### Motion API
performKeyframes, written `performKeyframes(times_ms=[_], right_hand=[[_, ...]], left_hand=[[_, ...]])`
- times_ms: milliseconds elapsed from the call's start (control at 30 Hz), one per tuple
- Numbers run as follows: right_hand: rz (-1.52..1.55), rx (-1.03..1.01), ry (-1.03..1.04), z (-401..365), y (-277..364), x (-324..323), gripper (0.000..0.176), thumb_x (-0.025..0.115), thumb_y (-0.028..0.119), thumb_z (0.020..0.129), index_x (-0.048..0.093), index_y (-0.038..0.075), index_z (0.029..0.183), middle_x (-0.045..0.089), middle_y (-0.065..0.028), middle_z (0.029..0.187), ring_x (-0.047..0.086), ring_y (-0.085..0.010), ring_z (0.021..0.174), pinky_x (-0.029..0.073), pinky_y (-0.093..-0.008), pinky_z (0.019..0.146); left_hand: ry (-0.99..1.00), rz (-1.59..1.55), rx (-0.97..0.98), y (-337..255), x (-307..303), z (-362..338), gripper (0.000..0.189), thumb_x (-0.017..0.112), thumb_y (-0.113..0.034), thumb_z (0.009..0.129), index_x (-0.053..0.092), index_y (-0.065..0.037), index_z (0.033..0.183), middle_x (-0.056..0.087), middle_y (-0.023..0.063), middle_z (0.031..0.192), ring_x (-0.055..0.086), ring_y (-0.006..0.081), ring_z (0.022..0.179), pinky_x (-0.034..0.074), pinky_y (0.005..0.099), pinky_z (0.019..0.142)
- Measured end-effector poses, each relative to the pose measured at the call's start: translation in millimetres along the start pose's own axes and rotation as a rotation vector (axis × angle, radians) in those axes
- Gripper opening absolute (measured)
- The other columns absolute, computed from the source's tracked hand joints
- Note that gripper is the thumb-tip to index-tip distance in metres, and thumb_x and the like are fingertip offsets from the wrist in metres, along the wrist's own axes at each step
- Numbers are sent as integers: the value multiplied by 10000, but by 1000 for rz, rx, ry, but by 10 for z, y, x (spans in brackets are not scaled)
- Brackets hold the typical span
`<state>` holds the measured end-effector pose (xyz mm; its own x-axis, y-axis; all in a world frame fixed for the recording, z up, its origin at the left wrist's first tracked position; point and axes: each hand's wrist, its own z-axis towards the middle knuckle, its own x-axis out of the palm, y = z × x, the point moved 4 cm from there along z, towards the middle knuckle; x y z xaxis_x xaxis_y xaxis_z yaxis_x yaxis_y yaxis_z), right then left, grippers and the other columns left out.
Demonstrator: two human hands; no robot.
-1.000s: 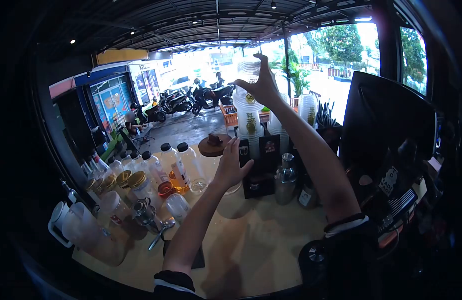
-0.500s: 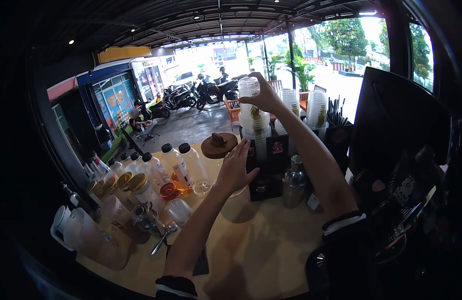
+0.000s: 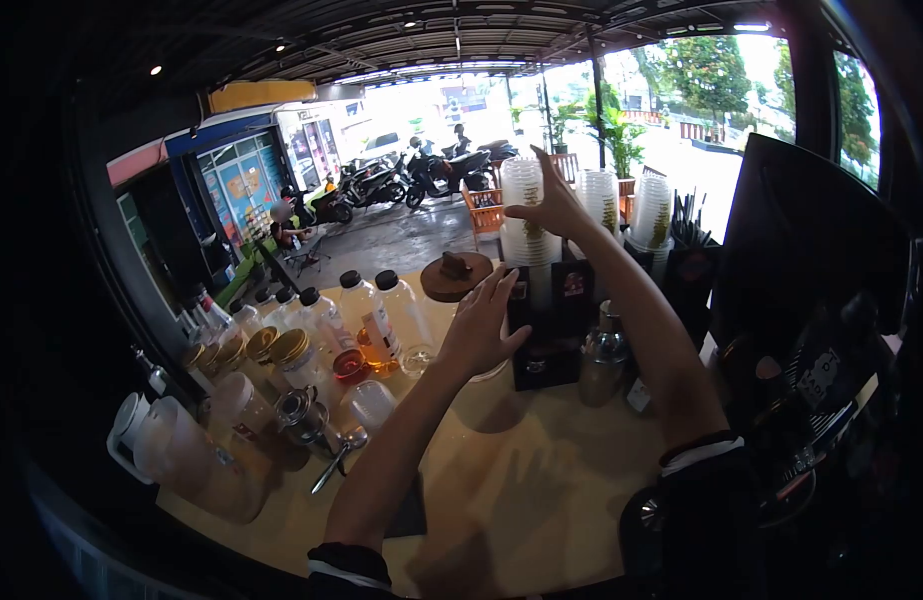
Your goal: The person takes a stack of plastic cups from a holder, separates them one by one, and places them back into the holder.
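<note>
My right hand point(image 3: 560, 205) is beside a tall stack of clear plastic cups point(image 3: 523, 190) with printed logos. Its thumb and fingers are spread, the thumb overlapping the stack in this view. The cups rise from a black holder point(image 3: 542, 355) on the counter. Lower and to the left, my left hand point(image 3: 477, 325) is held open, fingers apart and nothing in it. It partly hides a clear container point(image 3: 497, 385) standing behind it. Just beyond its fingertips sits a round brown wooden lid point(image 3: 457, 277) with a knob.
Bottles with black caps point(image 3: 394, 315), gold-lidded jars point(image 3: 294, 350), a white pitcher point(image 3: 172, 445) and a jigger point(image 3: 337, 462) crowd the counter's left. A metal shaker point(image 3: 607, 350) and dark monitor point(image 3: 812, 240) stand right. More cup stacks point(image 3: 650, 208) and black straws point(image 3: 690, 220) are behind.
My right hand has loosened from the top of the cup stack, its fingers moving apart and to the right. My left hand stays open in much the same place. The view has shifted slightly.
</note>
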<state>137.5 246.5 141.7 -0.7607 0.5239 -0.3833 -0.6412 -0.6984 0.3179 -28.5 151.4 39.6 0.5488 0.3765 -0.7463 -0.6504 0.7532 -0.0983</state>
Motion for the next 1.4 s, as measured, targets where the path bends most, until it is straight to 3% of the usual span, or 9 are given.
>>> performKeyframes(times_ms=[100, 233, 300, 367, 533, 667, 967, 1067, 1400], right_hand=[[-289, -74, -142, -76, 312, -83, 931, 800, 278, 659, 252, 94, 1389, 275, -228, 1391, 312, -424, 1277, 336, -492, 1029], [-102, -390, -181, -413, 1223, -100, 489, 686, 126, 749, 478, 65, 1187, 465, -150, 1222, 479, -349, 1136, 429, -440, 902], [140, -301, 310, -860, 1700, 217, 407, 677, 138, 761, 504, 57, 1121, 537, -132, 1105, 545, -338, 1035, 449, -422, 843], [130, -240, 383, -1295, 1898, 514, 398, 674, 166, 766, 505, 60, 1110, 560, -113, 1068, 560, -338, 1003, 456, -424, 832], [167, 172, 793, -2174, 1833, 1373, 956, 797, 356, 630, 269, 44, 1364, 417, -233, 1294, 467, -380, 1175, 403, -426, 972], [256, 221, 722, -2520, 1662, 1886, 1253, 867, 391, 518, 87, 10, 1422, 305, -287, 1377, 400, -387, 1253, 378, -433, 1013], [312, 539, 703, -2545, 1844, 2006, 1001, 864, 257, 506, 324, -29, 1298, 515, -212, 1172, 519, -314, 1129, 429, -377, 955], [566, 600, 623, -2553, 1790, 2033, 969, 864, 236, 524, 340, -41, 1291, 515, -199, 1189, 498, -294, 1157, 412, -373, 975], [859, 602, 626, -2591, 2071, 1833, 945, 840, 195, 599, 287, -8, 1337, 467, -151, 1269, 454, -252, 1200, 371, -379, 1021]], left_hand=[[19, -61, 46, -38, -317, -199, 754, 665, -317, 768, 293, -89, 1383, 334, 158, 1399, 374, 339, 1275, 327, 444, 1051], [-65, -178, 7, -41, -881, -635, 618, 673, -252, 789, 408, -82, 1321, 464, 134, 1309, 465, 299, 1209, 377, 395, 1020], [-160, -268, -135, 91, -1218, -1145, 524, 674, -179, 794, 471, -49, 1259, 537, 124, 1226, 520, 252, 1158, 418, 370, 975], [-245, -374, -232, 281, -1242, -1551, 429, 655, -116, 808, 509, -26, 1202, 570, 111, 1162, 553, 207, 1098, 457, 342, 910], [-344, -570, -522, 672, -1112, -2504, 358, 651, -100, 819, 533, -30, 1149, 593, 110, 1099, 588, 190, 1037, 481, 320, 845], [-250, -554, -564, 756, -1075, -2903, 375, 653, -98, 818, 521, -33, 1162, 589, 96, 1082, 589, 190, 1024, 486, 320, 822], [-161, -646, -633, 977, -993, -3077, 566, 711, -184, 788, 430, -55, 1262, 538, 103, 1182, 552, 215, 1083, 463, 352, 874], [-123, -619, -617, 963, -965, -2999, 710, 742, -227, 765, 364, -55, 1340, 460, 119, 1304, 471, 232, 1189, 408, 384, 960], [-10, -593, -572, 848, -865, -2717, 990, 854, -427, 544, 384, -18, 1312, 536, 183, 1204, 541, 285, 1122, 426, 387, 953]])
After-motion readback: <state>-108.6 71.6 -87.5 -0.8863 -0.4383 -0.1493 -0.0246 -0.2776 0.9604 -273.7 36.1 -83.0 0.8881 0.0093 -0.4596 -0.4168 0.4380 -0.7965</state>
